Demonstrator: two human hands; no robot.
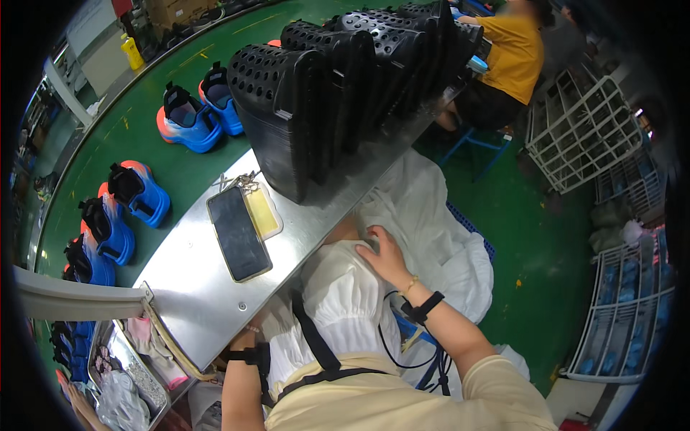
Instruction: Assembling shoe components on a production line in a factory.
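Note:
My right hand [386,260] rests on the white skirt [345,276] over my lap, its thumb and fingers apart and nothing in it. Only the left forearm [243,391] shows clearly. The fingers of my left hand are hidden at the edge of the metal table [194,291]. On that table a dark phone [239,233] lies beside a yellow card-like pad [263,213] and a bunch of keys [244,181]. Beyond them stand tall stacks of black perforated insole-shaped pieces [277,122].
Blue and orange shoes [147,194] line the green surface at the left. A metal tray [144,377] with gloves and a plastic bag sits at lower left. A person in a yellow top [514,54] sits at far right, near white wire racks [586,133].

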